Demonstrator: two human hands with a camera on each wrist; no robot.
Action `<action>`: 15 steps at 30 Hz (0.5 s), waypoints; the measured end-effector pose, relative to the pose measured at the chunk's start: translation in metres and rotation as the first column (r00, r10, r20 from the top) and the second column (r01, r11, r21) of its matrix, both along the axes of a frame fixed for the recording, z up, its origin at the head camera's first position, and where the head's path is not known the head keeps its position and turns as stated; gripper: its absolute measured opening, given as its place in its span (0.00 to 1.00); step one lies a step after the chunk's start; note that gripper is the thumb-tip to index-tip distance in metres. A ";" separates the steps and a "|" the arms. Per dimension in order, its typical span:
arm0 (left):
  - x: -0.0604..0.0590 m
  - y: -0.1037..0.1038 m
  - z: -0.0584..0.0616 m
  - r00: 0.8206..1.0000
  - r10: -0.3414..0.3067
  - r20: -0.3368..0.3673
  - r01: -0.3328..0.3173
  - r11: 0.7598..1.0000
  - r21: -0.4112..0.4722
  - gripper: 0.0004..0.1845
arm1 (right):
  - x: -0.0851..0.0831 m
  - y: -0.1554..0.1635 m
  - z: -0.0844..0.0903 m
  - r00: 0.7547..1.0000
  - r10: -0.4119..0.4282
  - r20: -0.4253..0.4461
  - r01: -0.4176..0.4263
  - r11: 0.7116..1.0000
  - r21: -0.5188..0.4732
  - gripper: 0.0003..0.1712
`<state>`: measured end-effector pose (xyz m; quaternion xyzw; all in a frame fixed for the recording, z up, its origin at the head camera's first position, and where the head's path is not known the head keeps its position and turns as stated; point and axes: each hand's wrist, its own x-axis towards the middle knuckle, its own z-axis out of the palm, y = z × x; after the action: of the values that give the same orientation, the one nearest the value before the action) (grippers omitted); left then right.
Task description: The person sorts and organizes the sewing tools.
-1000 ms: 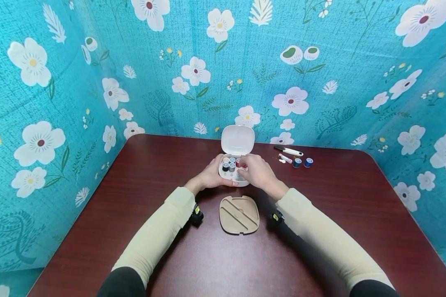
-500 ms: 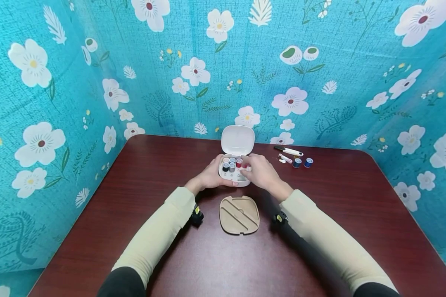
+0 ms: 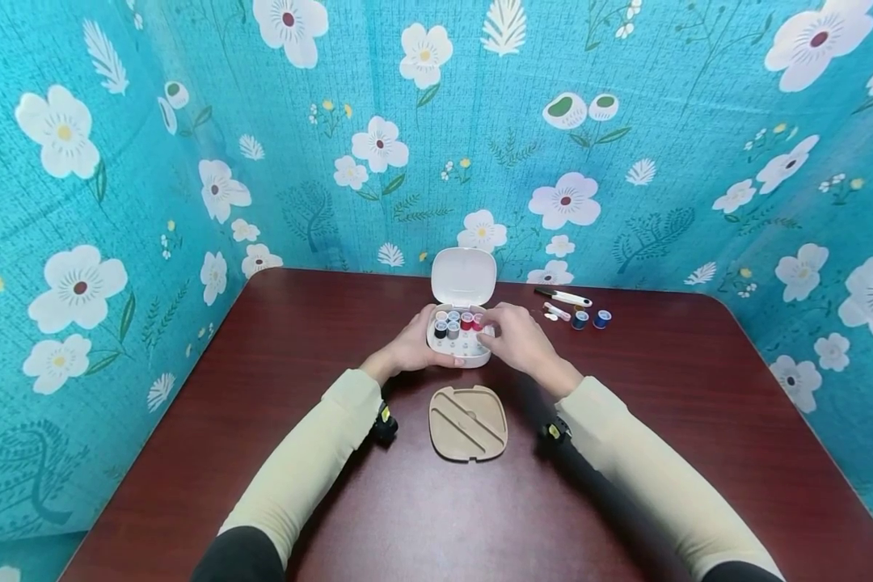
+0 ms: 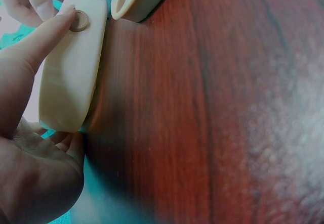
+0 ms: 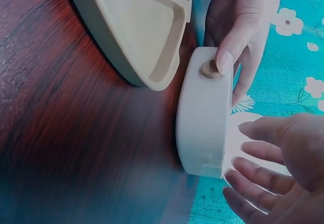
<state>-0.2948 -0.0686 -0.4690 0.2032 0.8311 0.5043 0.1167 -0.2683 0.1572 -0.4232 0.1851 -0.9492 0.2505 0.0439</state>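
At the desk's twelve o'clock side, the left hand [image 3: 412, 343] grips the white sewing box [image 3: 460, 343] from its nine o'clock side, fingers curled round the wall and the thumb tip pressed beside a small tan button [image 4: 78, 20] on the near face. The right hand [image 3: 518, 339] hovers at the box's three o'clock edge with its fingers loosely spread over the open top; the right wrist view shows them relaxed and holding nothing, just above the rim.

Inside the box stand thread spools [image 3: 457, 322] in black, grey, blue and red, packed in the far row. Its white lid [image 3: 464, 276] stands raised at the twelve o'clock side of the box.

At six o'clock from the box, just apart from it, a tan tray insert [image 3: 469, 422] with slanted dividers lies flat on the dark red desk [image 3: 626, 453].

At two o'clock from the right hand, near the back edge, lie two blue spools [image 3: 592, 319], a small thread snipper [image 3: 563, 297] with a black tip, and a small pink and white piece [image 3: 557, 309] beside it.

Teal flowered wall panels [image 3: 626, 121] enclose the desk on three sides.
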 end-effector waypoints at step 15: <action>-0.001 0.001 -0.002 1.000 0.007 0.001 -0.007 1.000 -0.018 0.57 | 0.001 0.023 -0.011 0.997 -0.079 -0.023 0.078 0.996 -0.036 0.14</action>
<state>-0.2960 -0.0674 -0.4712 0.1989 0.8362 0.4975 0.1173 -0.2675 0.1798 -0.4342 0.1501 -0.9507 0.2627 0.0685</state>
